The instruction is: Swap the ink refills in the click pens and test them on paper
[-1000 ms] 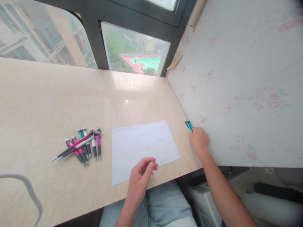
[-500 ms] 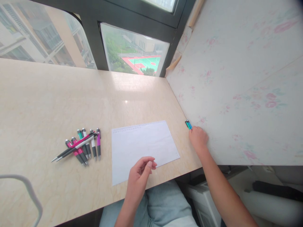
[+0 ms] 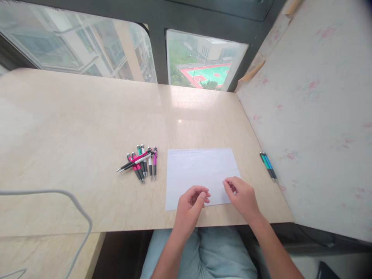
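Note:
My left hand [image 3: 193, 207] hovers at the near edge of a sheet of white paper [image 3: 200, 166], fingers loosely curled, holding nothing. To its right, my right hand [image 3: 242, 197] is over the paper's near right corner. Its fingers are bent, with a gap beside the thumb and nothing between them. A green pen [image 3: 267, 165] and a blue pen [image 3: 271, 165] lie side by side against the wall, clear of the right hand. Left of the paper is a loose pile of pens: a purple pen [image 3: 155, 159], white, pink and green ones, with two lying across the others.
The pale table [image 3: 87, 128] reaches back to the window frame [image 3: 158, 50]. On the right stands a flowered wall [image 3: 314, 135]. A grey cable [image 3: 83, 215] loops over the table's left front edge.
My right hand has let go of the green and blue pens by the wall and moved left over the paper. The view has turned left; my left hand keeps its curled pose.

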Available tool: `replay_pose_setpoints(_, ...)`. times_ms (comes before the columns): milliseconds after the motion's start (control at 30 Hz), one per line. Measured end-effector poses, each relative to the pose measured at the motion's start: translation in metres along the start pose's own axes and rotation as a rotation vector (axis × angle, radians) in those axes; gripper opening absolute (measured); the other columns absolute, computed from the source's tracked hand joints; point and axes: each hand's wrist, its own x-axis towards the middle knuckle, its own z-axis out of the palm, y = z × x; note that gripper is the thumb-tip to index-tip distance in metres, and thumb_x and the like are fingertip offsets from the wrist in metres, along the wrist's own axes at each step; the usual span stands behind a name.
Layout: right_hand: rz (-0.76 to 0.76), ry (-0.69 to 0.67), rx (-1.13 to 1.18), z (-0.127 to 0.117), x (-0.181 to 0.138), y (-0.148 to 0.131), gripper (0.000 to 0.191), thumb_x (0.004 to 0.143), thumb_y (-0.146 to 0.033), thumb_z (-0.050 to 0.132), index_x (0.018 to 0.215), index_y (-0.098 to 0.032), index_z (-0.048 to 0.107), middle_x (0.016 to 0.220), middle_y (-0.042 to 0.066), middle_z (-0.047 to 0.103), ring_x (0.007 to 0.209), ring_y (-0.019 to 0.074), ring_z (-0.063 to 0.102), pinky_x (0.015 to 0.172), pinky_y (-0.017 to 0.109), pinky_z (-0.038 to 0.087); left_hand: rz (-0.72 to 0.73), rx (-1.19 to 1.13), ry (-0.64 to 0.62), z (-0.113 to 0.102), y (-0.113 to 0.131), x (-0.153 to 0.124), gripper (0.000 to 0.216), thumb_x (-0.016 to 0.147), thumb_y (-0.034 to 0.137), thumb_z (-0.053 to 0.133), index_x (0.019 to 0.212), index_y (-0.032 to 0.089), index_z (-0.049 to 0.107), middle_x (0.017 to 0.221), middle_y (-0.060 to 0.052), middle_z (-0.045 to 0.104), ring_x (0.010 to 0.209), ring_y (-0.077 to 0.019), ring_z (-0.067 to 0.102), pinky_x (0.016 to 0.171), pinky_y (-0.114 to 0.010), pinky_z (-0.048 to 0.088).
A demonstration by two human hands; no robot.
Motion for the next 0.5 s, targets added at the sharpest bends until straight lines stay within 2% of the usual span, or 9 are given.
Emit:
replay_pose_setpoints(133,-0.11,0.061,0.133,0.022,-0.015,-0.035,0.016,0.094,-0.021,0.05,0.083,-0.019,0.062,0.066,-0.001,0.059,0.056,0.0115,0.05,0.06,0.023,0.041,0.06,0.109,0.178,-0.031,0.011,-0.001,0.022,0.086,0.036,0.061,0.095,0.017,0.067,0.087,-0.007,0.072,0.073,-0.0171,0.065,0.062,-0.027,0.049)
replay_pose_setpoints(233,-0.144,0.138,0.166,0.031,-0.023,-0.042,0.012,0.092,-0.017,0.053,0.083,-0.019,0.061,0.063,-0.001,0.056,0.055,0.0117,0.047,0.058,0.024,0.04,0.118,0.279,0.353,-0.067,0.02,-0.001,0.023,0.086,0.037,0.06,0.097,0.019,0.066,0.09,-0.006,0.071,0.073,-0.0174,0.065,0.063,-0.028,0.049)
replay_pose_setpoints(300,-0.149,0.161,0.185,0.033,-0.026,-0.041,0.011,0.091,-0.016,0.055,0.082,-0.02,0.061,0.061,-0.002,0.055,0.054,0.012,0.047,0.057,0.024,0.04,0.183,0.473,0.478,-0.094,0.028,0.002,0.022,0.086,0.037,0.06,0.097,0.019,0.066,0.089,-0.006,0.071,0.075,-0.0182,0.066,0.069,-0.03,0.051)
replay_pose_setpoints(400,-0.112,0.172,0.232,0.032,-0.026,-0.038,0.012,0.091,-0.018,0.055,0.081,-0.02,0.061,0.062,-0.001,0.057,0.052,0.0116,0.046,0.055,0.024,0.04,0.323,0.854,0.657,-0.128,0.04,0.011,0.019,0.085,0.033,0.059,0.096,0.02,0.067,0.09,-0.005,0.07,0.072,-0.0189,0.063,0.066,-0.031,0.049)
replay_pose_setpoints(500,-0.068,0.181,0.276,0.03,-0.025,-0.037,0.012,0.092,-0.02,0.055,0.081,-0.02,0.061,0.064,-0.001,0.058,0.052,0.0114,0.047,0.055,0.024,0.04,0.428,1.162,0.72,-0.151,0.051,0.026,0.018,0.086,0.026,0.055,0.097,0.02,0.067,0.099,-0.007,0.067,0.076,-0.0199,0.063,0.07,-0.033,0.049)
